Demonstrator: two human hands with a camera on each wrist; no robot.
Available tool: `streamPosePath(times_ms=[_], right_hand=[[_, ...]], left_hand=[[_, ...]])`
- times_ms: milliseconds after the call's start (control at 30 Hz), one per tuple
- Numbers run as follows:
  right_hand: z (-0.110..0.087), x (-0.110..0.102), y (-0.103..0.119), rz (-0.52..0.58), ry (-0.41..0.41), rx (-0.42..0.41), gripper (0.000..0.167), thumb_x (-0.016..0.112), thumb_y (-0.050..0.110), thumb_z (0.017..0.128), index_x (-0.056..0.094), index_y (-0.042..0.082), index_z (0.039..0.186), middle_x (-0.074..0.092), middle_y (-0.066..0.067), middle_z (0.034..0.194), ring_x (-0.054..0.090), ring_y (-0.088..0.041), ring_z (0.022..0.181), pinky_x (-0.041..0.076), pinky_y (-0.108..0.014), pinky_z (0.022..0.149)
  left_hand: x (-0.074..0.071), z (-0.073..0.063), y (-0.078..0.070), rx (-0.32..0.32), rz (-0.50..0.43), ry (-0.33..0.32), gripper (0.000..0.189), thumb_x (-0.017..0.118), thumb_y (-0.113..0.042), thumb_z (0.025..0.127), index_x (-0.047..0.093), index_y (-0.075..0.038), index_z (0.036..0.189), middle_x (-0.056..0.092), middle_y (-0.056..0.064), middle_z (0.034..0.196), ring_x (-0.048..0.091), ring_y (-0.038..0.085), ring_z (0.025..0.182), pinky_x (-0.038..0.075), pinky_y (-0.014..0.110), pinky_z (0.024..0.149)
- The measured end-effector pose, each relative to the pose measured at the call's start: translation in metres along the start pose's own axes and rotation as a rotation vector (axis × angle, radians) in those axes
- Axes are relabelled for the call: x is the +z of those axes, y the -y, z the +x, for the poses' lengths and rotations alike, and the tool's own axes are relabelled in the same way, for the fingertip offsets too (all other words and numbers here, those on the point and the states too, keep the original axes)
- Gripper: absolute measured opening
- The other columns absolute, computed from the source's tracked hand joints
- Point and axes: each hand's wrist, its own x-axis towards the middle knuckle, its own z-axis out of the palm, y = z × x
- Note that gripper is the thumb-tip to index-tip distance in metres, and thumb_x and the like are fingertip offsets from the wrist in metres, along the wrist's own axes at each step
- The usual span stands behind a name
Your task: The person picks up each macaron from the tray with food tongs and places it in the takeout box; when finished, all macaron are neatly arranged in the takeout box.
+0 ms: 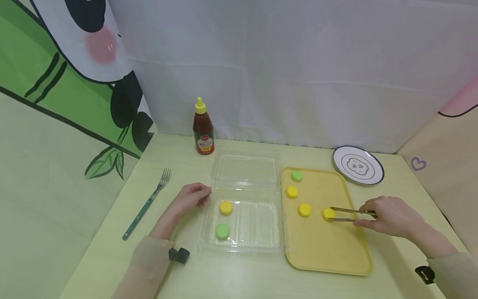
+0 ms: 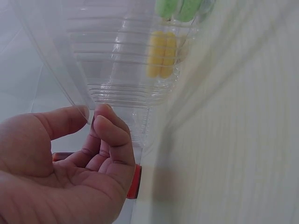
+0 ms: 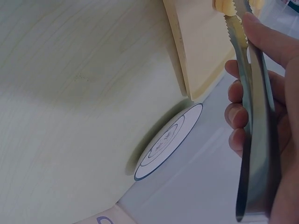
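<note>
My right hand (image 1: 392,218) grips metal tongs (image 3: 258,126), whose serrated tips stand on either side of a yellow macaron (image 1: 328,214) on the yellow tray (image 1: 325,253). Whether the tips touch it, I cannot tell. Two more yellow macarons and a green macaron (image 1: 296,176) lie on that tray. With thumb and fingertips, my left hand (image 2: 79,158) pinches the edge of a clear plastic container (image 1: 257,245), which lies with its lid folded back. In its left part sit a yellow macaron (image 1: 225,208) and a green macaron (image 1: 222,231).
A sauce bottle (image 1: 203,133) with a yellow cap stands behind the container. The fork (image 1: 147,203) with a green handle lies to the left of my left hand. Behind the tray's far right corner is a white plate (image 1: 358,165) with a blue rim.
</note>
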Motion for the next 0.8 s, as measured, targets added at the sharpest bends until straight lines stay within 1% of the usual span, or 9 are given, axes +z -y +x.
streamPosePath(times_ms=[133,467,800], right_hand=[[0.0,-0.001,0.001,-0.002,-0.004,-0.006,0.027,0.085,0.045,0.075,0.075,0.021,0.083,0.063,0.019,0.077,0.042,0.003,0.061,0.04,-0.026,0.052],[0.001,-0.005,0.003,-0.003,0.005,-0.016,0.026,0.085,0.043,0.075,0.075,0.021,0.082,0.061,0.019,0.076,0.041,0.004,0.06,0.039,-0.026,0.052],[0.001,-0.013,0.006,-0.007,-0.012,-0.046,0.022,0.085,0.041,0.076,0.072,0.024,0.078,0.049,0.026,0.07,0.036,0.004,0.058,0.033,-0.023,0.049]], left_hand=[[0.0,0.001,0.0,-0.004,0.001,0.0,0.029,0.057,-0.023,0.103,0.061,0.006,0.106,0.06,0.006,0.081,0.055,0.016,0.072,0.049,0.028,0.069],[0.0,-0.001,0.0,0.011,-0.005,0.005,0.031,0.058,-0.023,0.102,0.06,0.007,0.107,0.06,0.005,0.082,0.055,0.016,0.072,0.049,0.028,0.068],[0.0,-0.002,0.001,0.032,0.004,0.008,0.03,0.058,-0.023,0.103,0.06,0.006,0.106,0.06,0.005,0.084,0.054,0.016,0.073,0.049,0.029,0.068]])
